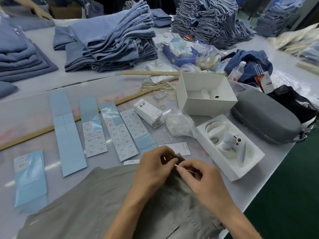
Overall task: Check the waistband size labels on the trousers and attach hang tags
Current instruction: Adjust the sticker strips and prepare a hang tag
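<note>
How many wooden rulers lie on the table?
2. One ruler lies flat behind the open white box, near the folded jeans. The long ruler runs diagonally from the left edge under the blue sticker sheets. More may be hidden under the clutter.

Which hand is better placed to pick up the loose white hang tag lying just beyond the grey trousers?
Probably the left hand: the hang tag lies just beyond its knuckles, while the right hand pinches the string at the trousers.

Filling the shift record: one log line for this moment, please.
stage: threading tag string | left hand: holds grey trousers waistband | right hand: pinches thin cream string | white hang tag: unattached
</note>
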The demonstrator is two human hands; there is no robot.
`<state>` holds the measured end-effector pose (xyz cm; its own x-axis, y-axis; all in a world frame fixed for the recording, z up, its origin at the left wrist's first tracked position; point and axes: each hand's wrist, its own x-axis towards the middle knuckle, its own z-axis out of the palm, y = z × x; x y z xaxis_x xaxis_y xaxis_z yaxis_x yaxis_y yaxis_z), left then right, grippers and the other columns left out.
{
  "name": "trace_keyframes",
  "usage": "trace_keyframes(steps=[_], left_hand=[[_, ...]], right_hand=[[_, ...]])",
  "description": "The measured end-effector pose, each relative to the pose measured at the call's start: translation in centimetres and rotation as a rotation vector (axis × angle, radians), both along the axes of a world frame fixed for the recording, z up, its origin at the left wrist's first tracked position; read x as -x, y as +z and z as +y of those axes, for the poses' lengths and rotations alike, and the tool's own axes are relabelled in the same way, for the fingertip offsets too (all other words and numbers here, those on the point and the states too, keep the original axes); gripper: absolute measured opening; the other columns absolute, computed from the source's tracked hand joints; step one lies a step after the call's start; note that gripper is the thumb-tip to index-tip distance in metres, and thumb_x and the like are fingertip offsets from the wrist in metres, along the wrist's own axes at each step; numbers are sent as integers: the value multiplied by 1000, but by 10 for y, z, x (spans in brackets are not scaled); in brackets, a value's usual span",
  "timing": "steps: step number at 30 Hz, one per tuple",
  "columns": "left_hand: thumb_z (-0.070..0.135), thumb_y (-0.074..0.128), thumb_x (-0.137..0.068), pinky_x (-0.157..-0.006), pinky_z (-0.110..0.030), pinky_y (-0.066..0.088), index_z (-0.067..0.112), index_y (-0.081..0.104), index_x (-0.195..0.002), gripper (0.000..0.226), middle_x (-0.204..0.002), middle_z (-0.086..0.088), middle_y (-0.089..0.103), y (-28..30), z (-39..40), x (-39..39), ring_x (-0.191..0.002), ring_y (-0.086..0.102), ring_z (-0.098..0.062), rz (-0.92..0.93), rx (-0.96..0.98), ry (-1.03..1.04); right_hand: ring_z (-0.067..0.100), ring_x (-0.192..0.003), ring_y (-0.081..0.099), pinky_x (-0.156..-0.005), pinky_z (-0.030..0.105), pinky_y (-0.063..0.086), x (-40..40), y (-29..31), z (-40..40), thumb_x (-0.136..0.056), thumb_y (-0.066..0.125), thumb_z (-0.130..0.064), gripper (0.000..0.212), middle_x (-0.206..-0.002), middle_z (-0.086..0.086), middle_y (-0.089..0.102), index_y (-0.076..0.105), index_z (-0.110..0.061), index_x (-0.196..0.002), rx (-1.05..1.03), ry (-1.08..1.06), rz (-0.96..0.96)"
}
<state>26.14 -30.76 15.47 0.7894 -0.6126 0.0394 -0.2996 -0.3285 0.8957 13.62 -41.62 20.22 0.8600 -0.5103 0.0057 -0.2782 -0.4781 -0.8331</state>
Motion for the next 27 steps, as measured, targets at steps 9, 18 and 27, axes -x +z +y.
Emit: trace_keyframes(steps=[9,18,27], left_hand=[[10,74,-92,-52,-18,43,14,80,-91,8,-64,1,69,8,20,-15,-56,54,-8,591,143,-39],[17,84,-83,-74,-30,56,18,77,-86,8,-78,4,76,10,25,-10,-76,72,-16,350,81,-26],[12,66,-98,-55,-29,51,13,66,-86,11,-75,-5,73,-2,21,2,-63,62,-14,429,175,90]], right_hand=[[6,-72,66,-63,27,54,-12,-32,16,-87,76,-27,3,-81,-14,74,76,-30,-85,371,-177,66],[8,-69,66,-62,19,49,-16,-33,27,-88,78,-19,5,-77,-11,74,79,-24,-87,257,-230,-43],[8,-97,61,-85,22,52,-6,-18,11,-86,77,-22,24,-105,-13,65,72,-29,-108,553,-72,-10]])
